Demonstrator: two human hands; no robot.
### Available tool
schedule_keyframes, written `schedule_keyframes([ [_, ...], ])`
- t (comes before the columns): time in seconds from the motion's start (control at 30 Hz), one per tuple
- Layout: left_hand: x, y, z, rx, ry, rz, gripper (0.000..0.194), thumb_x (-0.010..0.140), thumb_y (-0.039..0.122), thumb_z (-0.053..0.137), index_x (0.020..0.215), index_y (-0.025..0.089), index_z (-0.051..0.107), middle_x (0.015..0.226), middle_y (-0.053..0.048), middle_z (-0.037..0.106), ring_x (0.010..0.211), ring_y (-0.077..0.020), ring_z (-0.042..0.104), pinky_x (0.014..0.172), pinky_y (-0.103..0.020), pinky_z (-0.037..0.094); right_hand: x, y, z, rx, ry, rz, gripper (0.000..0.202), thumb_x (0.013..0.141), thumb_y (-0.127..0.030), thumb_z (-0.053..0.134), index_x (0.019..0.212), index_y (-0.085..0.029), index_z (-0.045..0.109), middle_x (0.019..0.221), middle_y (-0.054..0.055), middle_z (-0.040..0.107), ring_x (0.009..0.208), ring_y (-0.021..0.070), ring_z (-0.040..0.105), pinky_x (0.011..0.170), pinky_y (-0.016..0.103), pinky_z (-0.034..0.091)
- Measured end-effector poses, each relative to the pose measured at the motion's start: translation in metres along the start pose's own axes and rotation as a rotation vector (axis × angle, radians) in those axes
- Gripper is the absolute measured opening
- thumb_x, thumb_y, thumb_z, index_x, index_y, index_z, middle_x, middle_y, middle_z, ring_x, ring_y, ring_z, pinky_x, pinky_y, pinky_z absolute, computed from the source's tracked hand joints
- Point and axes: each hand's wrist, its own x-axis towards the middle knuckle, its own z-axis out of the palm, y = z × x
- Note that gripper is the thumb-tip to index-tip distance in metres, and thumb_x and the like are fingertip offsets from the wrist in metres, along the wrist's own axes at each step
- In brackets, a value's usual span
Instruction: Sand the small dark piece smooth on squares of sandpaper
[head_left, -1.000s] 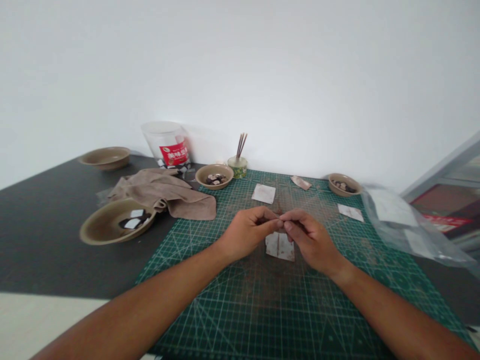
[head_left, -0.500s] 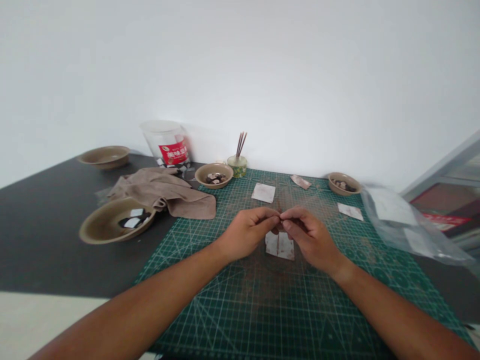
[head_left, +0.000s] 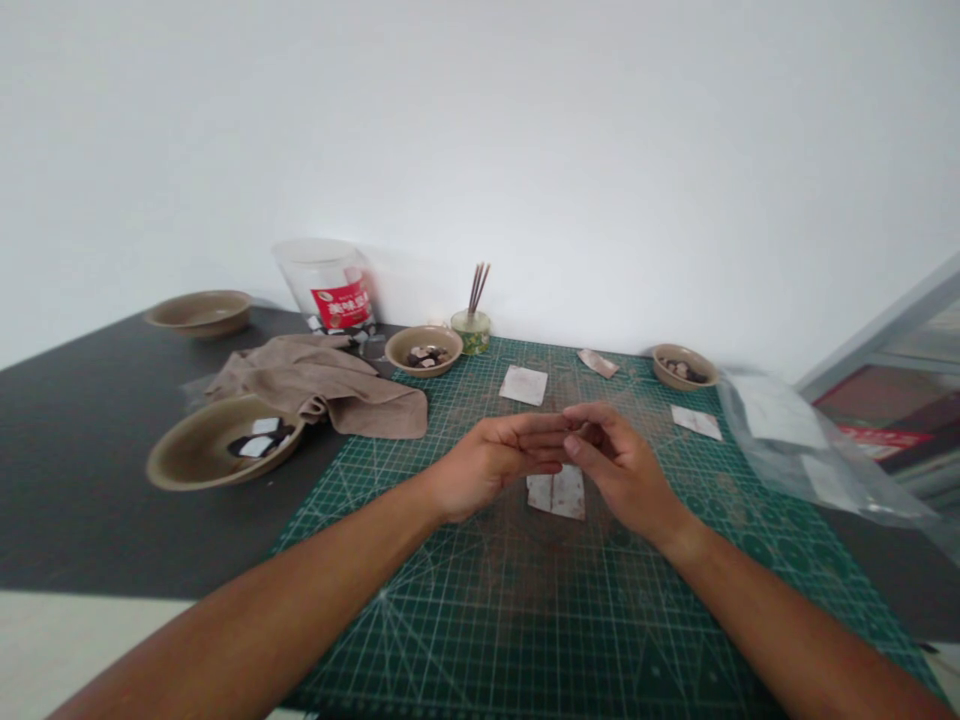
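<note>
Straightened since the earlier frame, the left hand [head_left: 491,465] is pointing rightward at center, fingers extending, nearly together. Below, the stained white piece [head_left: 559,493] is lying flat, its dark line running up-down. Touching the left fingers, the right hand [head_left: 622,475] is curling leftward, half-closed; any held item I cannot tell.

Sticks [head_left: 478,288] lean in a pot [head_left: 471,334]; pale wall [head_left: 525,150] behind.

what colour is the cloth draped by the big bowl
The cloth is greyish brown, with no pattern visible; it shows best in the head view.
</note>
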Motion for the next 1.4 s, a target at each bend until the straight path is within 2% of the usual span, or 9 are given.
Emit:
schedule_keyframes([
  [0.13,0.0,-0.004,-0.005,-0.058,-0.046,0.028,0.076,0.059,-0.003,0.053,0.13,0.018,0.067,0.137,-0.014,0.064,0.134,-0.0296,0.055,0.109,-0.042,0.041,-0.002,0.002,0.0,0.036,-0.025,0.033,0.031,0.091,-0.033,0.069,0.12,-0.031,0.061,0.098,0.0,0.062,0.084,0.0156,0.058,0.076,0.031,0.052],
  [0.3,0.0,-0.008,-0.009,-0.027,-0.09,0.046,0.082,0.057,-0.002,0.049,0.136,0.018,0.063,0.141,-0.014,0.061,0.137,-0.0324,0.051,0.115,-0.051,0.033,-0.003,0.004,0.002,0.032,-0.027,0.036,0.035,0.09,-0.032,0.069,0.124,-0.031,0.058,0.104,0.002,0.062,0.088,0.0171,0.06,0.079,0.034,0.052],
  [0.43,0.0,-0.01,-0.01,-0.015,-0.164,0.074,0.091,0.052,0.001,0.046,0.14,0.02,0.059,0.142,-0.013,0.06,0.138,-0.0331,0.049,0.116,-0.055,0.029,-0.001,0.005,0.003,-0.081,0.01,-0.096,0.031,0.093,-0.028,0.065,0.123,-0.032,0.059,0.113,0.003,0.058,0.091,0.017,0.059,0.083,0.036,0.052],
  [0.63,0.002,-0.009,-0.007,0.025,-0.292,0.081,0.094,0.045,0.005,0.045,0.137,0.018,0.06,0.145,-0.012,0.057,0.141,-0.0356,0.044,0.118,-0.06,0.026,0.001,0.0,0.002,-0.237,-0.001,-0.31,0.029,0.094,-0.024,0.063,0.122,-0.032,0.061,0.124,0.006,0.054,0.119,0.0217,0.055,0.1,0.041,0.049],
  [1.0,-0.002,-0.008,0.001,0.093,-0.285,0.059,0.076,0.048,0.005,0.046,0.12,0.015,0.069,0.126,-0.01,0.069,0.125,-0.0326,0.058,0.114,-0.055,0.035,-0.002,-0.003,0.005,-0.101,-0.097,-0.165,0.02,0.095,-0.024,0.063,0.114,-0.03,0.065,0.107,0.001,0.067,0.099,0.0152,0.065,0.087,0.031,0.054],
  [1.1,-0.005,-0.005,0.004,0.23,-0.221,0.076,0.066,0.052,0.006,0.047,0.113,0.014,0.069,0.121,-0.009,0.07,0.12,-0.0311,0.061,0.107,-0.05,0.043,-0.002,-0.004,0.004,-0.082,-0.094,-0.154,0.017,0.096,-0.026,0.063,0.112,-0.03,0.067,0.106,0.001,0.07,0.1,0.0154,0.066,0.088,0.031,0.053],
  [1.2,-0.011,0.0,0.008,0.578,-0.098,0.137,0.052,0.061,0.006,0.047,0.107,0.014,0.07,0.111,-0.007,0.073,0.108,-0.0263,0.066,0.095,-0.04,0.05,-0.002,-0.005,0.004,-0.05,-0.103,-0.156,0.017,0.097,-0.027,0.061,0.112,-0.031,0.068,0.107,0.0,0.07,0.103,0.0153,0.065,0.092,0.031,0.052],
  [1.3,-0.015,0.003,0.012,0.931,0.006,0.246,0.035,0.072,0.008,0.05,0.1,0.013,0.07,0.095,-0.005,0.073,0.089,-0.0207,0.067,0.082,-0.032,0.052,-0.002,-0.005,0.004,-0.005,-0.108,-0.152,0.019,0.099,-0.028,0.058,0.114,-0.033,0.068,0.11,0.0,0.069,0.105,0.015,0.064,0.093,0.031,0.052],
  [1.4,-0.016,0.002,0.014,1.108,0.036,0.393,0.032,0.082,0.009,0.048,0.108,0.013,0.067,0.095,-0.005,0.072,0.087,-0.0178,0.068,0.08,-0.029,0.051,-0.002,-0.004,0.005,-0.003,-0.054,-0.167,0.021,0.098,-0.027,0.059,0.116,-0.033,0.067,0.114,0.002,0.066,0.109,0.0166,0.063,0.095,0.033,0.052],
])
